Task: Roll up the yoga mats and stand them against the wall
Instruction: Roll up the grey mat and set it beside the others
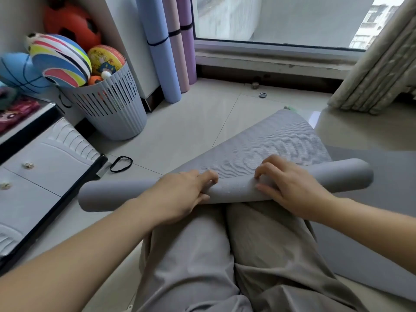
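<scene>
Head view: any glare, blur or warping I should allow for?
Head view: daylight from the window; glare patch on the floor near the curtain; straight edges bow toward the borders; fingers of the left hand slightly smeared; grey mat ribbing sharp.

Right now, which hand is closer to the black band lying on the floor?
Left. The left hand grips the gray mat a little to the right of the black band. The right hand holds the mat farther right, beyond the left hand.

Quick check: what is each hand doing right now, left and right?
Left hand: closed, fingers curled round the rolled part of the grey yoga mat.
Right hand: closed, gripping the same roll.
</scene>
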